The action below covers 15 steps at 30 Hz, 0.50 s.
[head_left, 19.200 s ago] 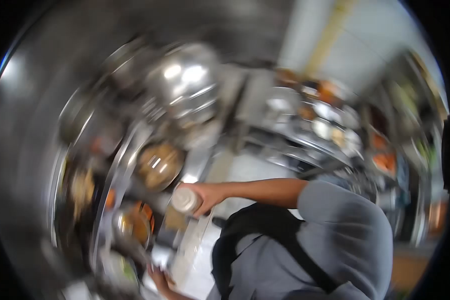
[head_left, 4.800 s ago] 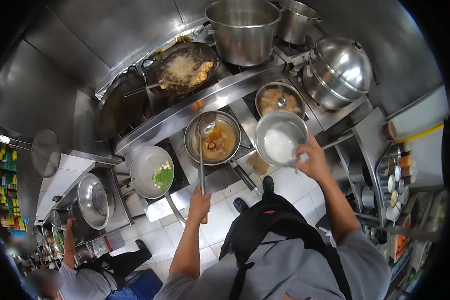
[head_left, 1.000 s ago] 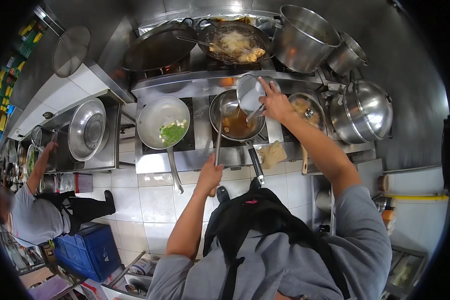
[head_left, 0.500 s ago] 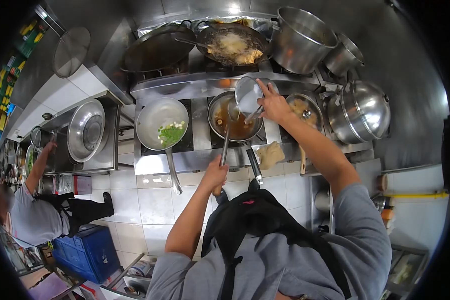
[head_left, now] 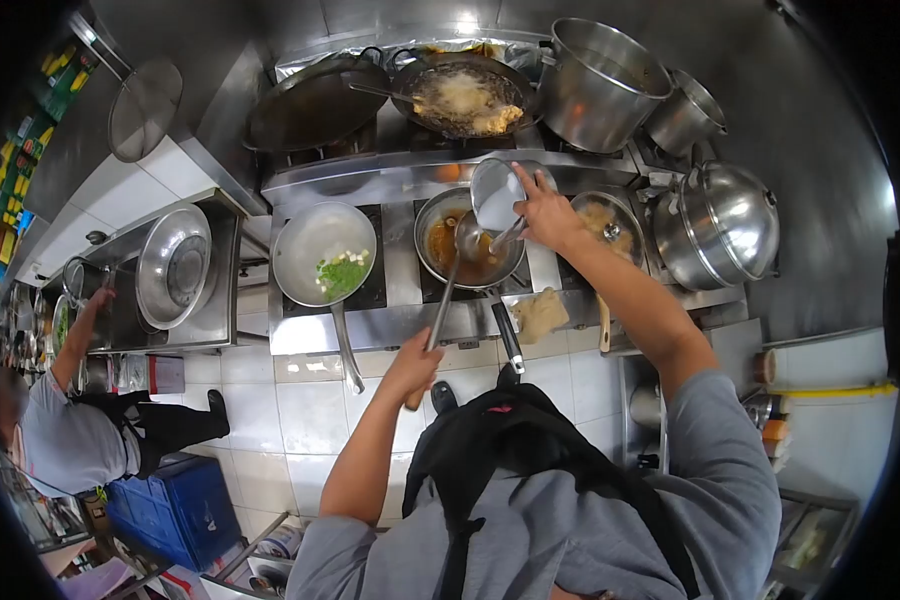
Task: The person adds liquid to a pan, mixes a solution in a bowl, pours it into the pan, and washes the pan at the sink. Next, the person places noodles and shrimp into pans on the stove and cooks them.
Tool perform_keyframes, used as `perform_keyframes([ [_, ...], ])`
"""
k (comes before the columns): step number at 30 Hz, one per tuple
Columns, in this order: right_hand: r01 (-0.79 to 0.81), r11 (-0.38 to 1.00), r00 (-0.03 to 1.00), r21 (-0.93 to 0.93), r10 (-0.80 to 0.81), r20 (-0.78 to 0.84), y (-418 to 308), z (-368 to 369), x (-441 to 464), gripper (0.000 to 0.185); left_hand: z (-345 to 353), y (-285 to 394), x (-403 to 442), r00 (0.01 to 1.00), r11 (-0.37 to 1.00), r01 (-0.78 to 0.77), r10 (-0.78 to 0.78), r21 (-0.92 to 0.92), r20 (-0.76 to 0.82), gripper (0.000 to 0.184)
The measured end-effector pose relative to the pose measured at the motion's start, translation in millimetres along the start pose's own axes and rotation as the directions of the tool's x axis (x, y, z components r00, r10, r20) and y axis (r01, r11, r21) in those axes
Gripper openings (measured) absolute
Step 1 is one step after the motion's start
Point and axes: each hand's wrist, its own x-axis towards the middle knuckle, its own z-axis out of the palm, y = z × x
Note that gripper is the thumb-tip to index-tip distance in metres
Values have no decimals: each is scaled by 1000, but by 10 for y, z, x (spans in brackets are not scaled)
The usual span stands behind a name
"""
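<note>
My left hand (head_left: 411,366) is closed around a long ladle (head_left: 444,312) near its wooden end. The ladle's bowl is in a frying pan (head_left: 425,262) of brown liquid, whose black handle points toward me. Above the pan's far right side, my right hand (head_left: 547,210) grips a metal bowl (head_left: 485,178) tilted toward the pan, with white liquid inside. A short metal utensil (head_left: 508,236) sticks out below the right fingers; its kind and how it is held are unclear.
Left stands a pan (head_left: 300,240) with chopped greens and white pieces. Behind, food fries in a wok (head_left: 422,112). A glass-lidded pan (head_left: 630,215), a large pot (head_left: 595,100) and a domed steamer (head_left: 730,230) stand right. A folded cloth (head_left: 540,316) lies at the front. A person (head_left: 80,430) works left.
My left hand has moved slightly left and toward me. The ladle's bowl has turned and shifted within the brown liquid. My right hand and the metal bowl stay nearly in place.
</note>
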Motion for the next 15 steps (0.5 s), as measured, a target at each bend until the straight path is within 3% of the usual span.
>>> perform_keyframes([
  [3,12,1000,1000,-8,-12,-10,0,22,-68,40,-134,45,-128,993,996,37,-27,85,-114,61],
  [7,25,1000,1000,0,-25,-11,-14,29,-25,41,131,-43,333,976,994,-48,67,97,-209,62],
  [8,27,1000,1000,3,-27,-4,-6,22,-15,42,141,-47,318,975,995,-51,69,91,-212,62],
  [10,31,1000,999,-2,-31,-13,-8,27,-9,42,153,-31,209,999,1000,-23,24,5,-49,62],
  [15,41,999,998,2,-41,-49,9,47,-56,42,-119,-74,-122,992,990,86,-75,112,-97,64],
])
